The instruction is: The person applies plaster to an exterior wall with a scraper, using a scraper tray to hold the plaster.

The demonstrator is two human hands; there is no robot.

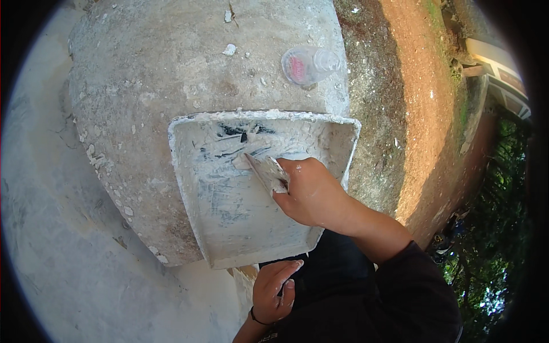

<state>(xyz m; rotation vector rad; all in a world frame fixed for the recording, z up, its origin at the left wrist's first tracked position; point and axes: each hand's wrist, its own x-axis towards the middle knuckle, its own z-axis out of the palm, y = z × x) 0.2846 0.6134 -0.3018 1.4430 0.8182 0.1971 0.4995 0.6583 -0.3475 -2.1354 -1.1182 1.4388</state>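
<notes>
A wide putty knife (267, 173), coated in white paste, is gripped in my right hand (314, 191). Its edge rests in a rectangular tray (266, 115) whose walls are crusted with the same material. Pale putty (229, 220) is smeared thinly over the tray's bottom, and dark streaks show through near the far wall. Just below the tray's near edge is my left hand (277, 292), with a black band at the wrist. Its fingers are loosely bent with the thumb apart, and I see nothing between them. White paste spots both hands.
The tray lies on a rough concrete slab (137, 108) scattered with dried flakes. A clear plastic bottle (309, 64) lies near the slab's right edge. Smooth grey floor (51, 246) extends left; reddish soil (426, 114) and green plants (486, 228) lie right.
</notes>
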